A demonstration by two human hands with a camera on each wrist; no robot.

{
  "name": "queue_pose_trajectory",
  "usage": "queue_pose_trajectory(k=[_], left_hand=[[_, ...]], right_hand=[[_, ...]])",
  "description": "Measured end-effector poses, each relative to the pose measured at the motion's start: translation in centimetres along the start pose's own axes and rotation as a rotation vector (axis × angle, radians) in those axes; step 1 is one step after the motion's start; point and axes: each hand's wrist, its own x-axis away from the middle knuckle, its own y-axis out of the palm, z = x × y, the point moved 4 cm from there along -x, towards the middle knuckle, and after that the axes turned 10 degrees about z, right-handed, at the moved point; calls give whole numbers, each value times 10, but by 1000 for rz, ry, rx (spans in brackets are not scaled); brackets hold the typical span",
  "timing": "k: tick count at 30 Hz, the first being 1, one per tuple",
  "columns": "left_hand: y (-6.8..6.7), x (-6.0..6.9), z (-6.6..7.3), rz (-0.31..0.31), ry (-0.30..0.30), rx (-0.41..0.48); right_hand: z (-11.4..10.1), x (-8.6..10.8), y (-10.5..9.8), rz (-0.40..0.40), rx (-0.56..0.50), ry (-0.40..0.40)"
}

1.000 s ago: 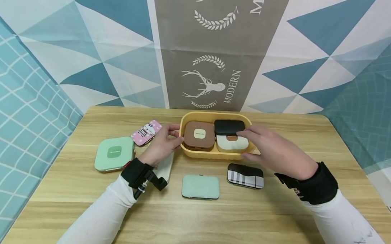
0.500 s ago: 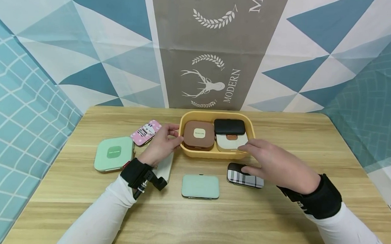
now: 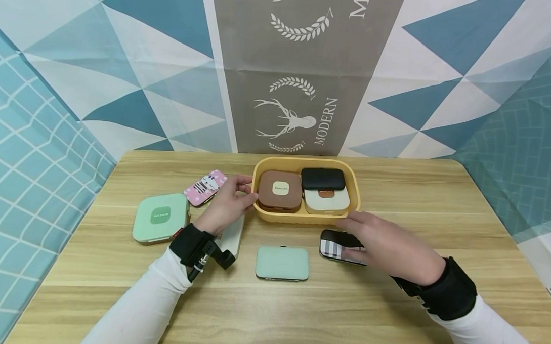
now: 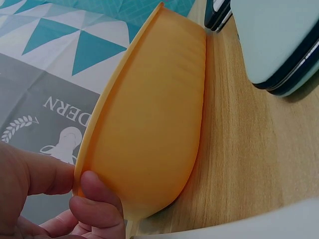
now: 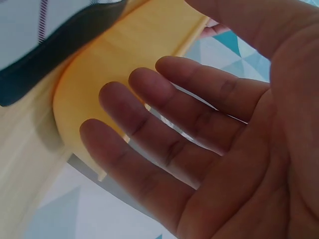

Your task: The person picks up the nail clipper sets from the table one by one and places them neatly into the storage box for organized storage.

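A yellow basket (image 3: 301,219) stands at the table's back and holds a brown case (image 3: 280,198), a white case (image 3: 333,203) and a black case (image 3: 323,178) lying partly over the white one. My left hand (image 3: 229,203) pinches the basket's left rim between thumb and fingers, as the left wrist view also shows. Over the black-and-plaid case (image 3: 333,249), my right hand (image 3: 389,244) hovers with its fingers spread, covering the case's right end. In the right wrist view the fingers (image 5: 169,144) are extended and hold nothing.
A light teal case (image 3: 282,263) lies in front of the basket. Left of it are a white item (image 3: 231,237) partly under my left wrist, a pink patterned case (image 3: 205,188) and a green square case (image 3: 161,217). A patterned cloth (image 3: 170,62) hangs behind the table.
My right hand has moved away from the white and black cases in the basket, toward the front, to the plaid case. The left hand stays at the basket's rim.
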Motion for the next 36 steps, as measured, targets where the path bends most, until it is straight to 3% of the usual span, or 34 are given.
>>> queue_pose_trajectory(k=[15, 36], left_hand=[[0, 2, 0, 6, -5, 2], [0, 1, 1, 2, -4, -4]], right_hand=[[-1, 4, 17, 40, 94, -51], [0, 3, 27, -3, 117, -38]])
